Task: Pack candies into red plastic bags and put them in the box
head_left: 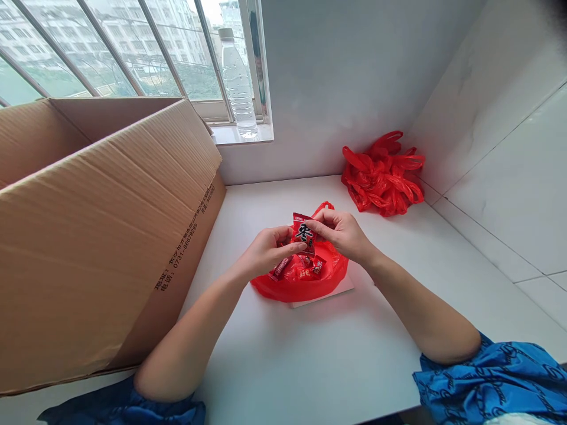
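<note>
Packet: a small red snack packet was held above the open red bag, its long axis roughly upright, top edge tipped slightly left, printed face toward the camera.
Left hand: the left hand was closed on the packet's lower left side, thumb across the front.
Right hand: the right hand pinched the packet's upper right corner.
Bag: it sat on the white table, holding more red packets.
Nearby: a cardboard box stood to the left; a crumpled red bag lay in the far corner.
</note>
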A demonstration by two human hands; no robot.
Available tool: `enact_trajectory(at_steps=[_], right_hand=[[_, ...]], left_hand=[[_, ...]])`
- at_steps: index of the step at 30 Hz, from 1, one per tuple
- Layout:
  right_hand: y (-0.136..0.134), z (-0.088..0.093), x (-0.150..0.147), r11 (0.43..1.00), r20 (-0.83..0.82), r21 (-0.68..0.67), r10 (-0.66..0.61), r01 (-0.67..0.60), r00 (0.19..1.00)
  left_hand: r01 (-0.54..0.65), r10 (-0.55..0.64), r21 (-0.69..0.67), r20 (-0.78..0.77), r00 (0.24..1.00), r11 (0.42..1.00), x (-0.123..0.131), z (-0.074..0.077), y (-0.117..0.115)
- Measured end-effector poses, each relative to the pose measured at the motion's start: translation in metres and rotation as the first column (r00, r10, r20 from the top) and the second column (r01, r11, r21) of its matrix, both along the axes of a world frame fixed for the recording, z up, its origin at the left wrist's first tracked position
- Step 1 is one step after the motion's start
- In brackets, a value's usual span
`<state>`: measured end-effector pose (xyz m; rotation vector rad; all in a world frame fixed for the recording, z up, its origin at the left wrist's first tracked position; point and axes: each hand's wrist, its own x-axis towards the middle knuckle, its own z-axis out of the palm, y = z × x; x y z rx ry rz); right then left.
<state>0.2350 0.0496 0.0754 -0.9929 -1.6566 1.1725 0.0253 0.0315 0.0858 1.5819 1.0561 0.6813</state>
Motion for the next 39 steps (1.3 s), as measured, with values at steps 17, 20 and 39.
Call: enact_trajectory(at_steps=[17,20,39], right_hand=[[0.000,-0.001,-0.001,0.999,0.082,0.007,0.032,-0.033,0.996],[0.001,-0.003,-0.001,0.999,0.063,0.007,0.043,-0.044,0.997],[0.002,0.012,0.011,0.950,0.595,0.303,-0.254,0.080,0.763]], left_hand=[[0.014,-0.010,0.024,-0.159,0.987,1.000,-0.002,0.000,-0.002],[0.030,-0.029,0.006,-0.138,0.990,1.000,-0.001,0.001,-0.003],[-0.013,0.313,0.407,-0.680,0.663,0.913,-0.031,0.007,0.013]])
